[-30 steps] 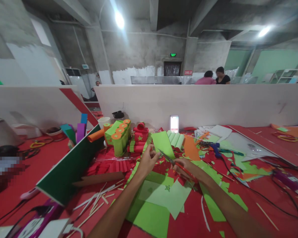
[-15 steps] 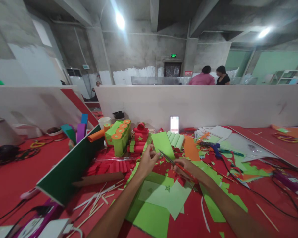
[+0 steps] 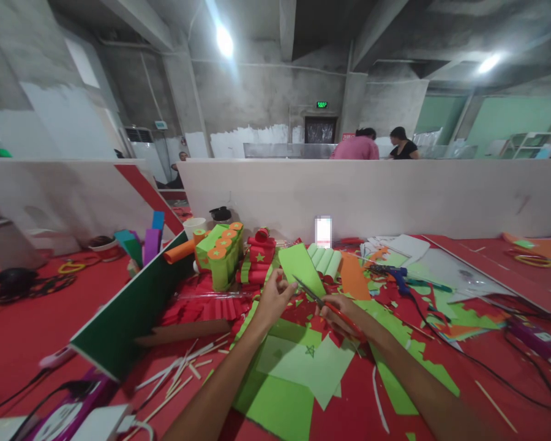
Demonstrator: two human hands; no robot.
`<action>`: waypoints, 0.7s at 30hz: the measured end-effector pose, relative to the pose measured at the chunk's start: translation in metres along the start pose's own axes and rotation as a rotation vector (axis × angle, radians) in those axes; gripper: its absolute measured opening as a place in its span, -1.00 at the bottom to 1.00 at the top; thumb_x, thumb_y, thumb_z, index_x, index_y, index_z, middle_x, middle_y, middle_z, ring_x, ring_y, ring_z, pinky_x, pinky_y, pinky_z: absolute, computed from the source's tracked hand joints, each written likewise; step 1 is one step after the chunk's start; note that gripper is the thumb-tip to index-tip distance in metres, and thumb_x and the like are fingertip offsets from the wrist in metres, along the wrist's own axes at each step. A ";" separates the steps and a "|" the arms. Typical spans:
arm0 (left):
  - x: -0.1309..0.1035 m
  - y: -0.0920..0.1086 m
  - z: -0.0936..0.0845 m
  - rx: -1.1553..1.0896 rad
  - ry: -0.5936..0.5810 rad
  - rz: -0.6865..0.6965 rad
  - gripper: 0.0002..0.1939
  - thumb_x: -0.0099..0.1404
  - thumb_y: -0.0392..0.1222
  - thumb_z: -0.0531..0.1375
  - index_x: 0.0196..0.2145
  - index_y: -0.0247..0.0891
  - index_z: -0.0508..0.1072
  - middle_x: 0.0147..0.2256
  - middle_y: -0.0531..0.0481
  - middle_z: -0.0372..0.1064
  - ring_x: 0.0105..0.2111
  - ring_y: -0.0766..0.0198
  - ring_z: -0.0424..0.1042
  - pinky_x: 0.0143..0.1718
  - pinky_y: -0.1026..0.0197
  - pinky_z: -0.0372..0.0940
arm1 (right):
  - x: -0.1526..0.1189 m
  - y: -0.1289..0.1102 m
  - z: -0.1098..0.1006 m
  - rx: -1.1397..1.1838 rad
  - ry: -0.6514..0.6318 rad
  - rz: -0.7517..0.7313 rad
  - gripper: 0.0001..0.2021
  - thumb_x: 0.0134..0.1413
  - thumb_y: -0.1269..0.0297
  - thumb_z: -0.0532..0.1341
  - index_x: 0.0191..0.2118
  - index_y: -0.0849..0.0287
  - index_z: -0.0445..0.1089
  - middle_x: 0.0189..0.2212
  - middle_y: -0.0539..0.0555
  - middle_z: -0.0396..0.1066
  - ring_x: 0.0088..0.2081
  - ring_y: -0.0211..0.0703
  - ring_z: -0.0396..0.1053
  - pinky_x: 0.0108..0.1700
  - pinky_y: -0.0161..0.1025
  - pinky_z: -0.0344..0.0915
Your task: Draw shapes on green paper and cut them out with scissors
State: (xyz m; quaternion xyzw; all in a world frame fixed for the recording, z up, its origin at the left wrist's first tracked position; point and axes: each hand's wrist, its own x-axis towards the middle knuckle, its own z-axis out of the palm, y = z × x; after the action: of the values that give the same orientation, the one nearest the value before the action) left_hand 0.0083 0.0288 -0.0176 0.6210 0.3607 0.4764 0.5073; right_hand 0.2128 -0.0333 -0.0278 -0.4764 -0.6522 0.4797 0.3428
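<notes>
The person in pink (image 3: 356,149) has shifted leftward beyond the partition (image 3: 371,196); the scissors (image 3: 310,292) stay by the green sheet (image 3: 298,263), gripped in the right hand (image 3: 344,305). The left hand (image 3: 274,299) curls near their tips, its hold unclear.

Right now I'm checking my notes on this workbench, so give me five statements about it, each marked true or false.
1. The right hand holds scissors. True.
2. The left hand grips a blue glue gun. False: the glue gun lies on the table, apart from both hands.
3. A star outline is drawn on a pale green sheet. True.
4. The orange sheet lies left of the pale green rolls. False: it lies to their right.
5. The tabletop is red. True.
</notes>
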 end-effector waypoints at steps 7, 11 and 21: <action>-0.001 0.001 0.001 -0.040 0.011 -0.002 -0.66 0.13 -0.07 0.23 -0.25 -0.17 0.14 -0.61 0.27 0.13 -0.61 0.42 0.26 -0.52 0.36 0.17 | -0.001 -0.002 0.001 0.026 -0.029 -0.029 -0.52 0.06 -0.17 0.15 -0.26 0.24 0.38 -0.73 -0.16 0.14 -0.78 -0.44 0.04 -0.76 -0.47 0.01; -0.001 -0.001 0.001 -0.042 0.003 0.001 -0.66 0.13 -0.07 0.23 -0.26 -0.17 0.13 -0.62 0.28 0.10 -0.62 0.44 0.22 -0.55 0.38 0.11 | -0.001 0.001 0.001 -0.032 -0.015 -0.060 -0.47 0.07 -0.21 0.10 -0.23 0.24 0.37 -0.70 -0.14 0.15 -0.77 -0.44 0.03 -0.74 -0.46 0.02; -0.002 0.003 0.002 -0.014 -0.007 -0.005 -0.66 0.13 -0.07 0.22 -0.30 -0.17 0.09 -0.63 0.29 0.07 -0.63 0.45 0.17 -0.56 0.38 0.07 | 0.001 0.001 0.001 -0.049 0.010 -0.055 -0.56 0.06 -0.13 0.18 -0.30 0.24 0.37 -0.69 -0.14 0.13 -0.73 -0.43 0.04 -0.72 -0.46 0.01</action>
State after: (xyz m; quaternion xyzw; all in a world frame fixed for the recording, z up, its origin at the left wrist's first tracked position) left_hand 0.0096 0.0260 -0.0155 0.6183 0.3570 0.4754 0.5141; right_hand 0.2116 -0.0329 -0.0294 -0.4690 -0.6749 0.4514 0.3475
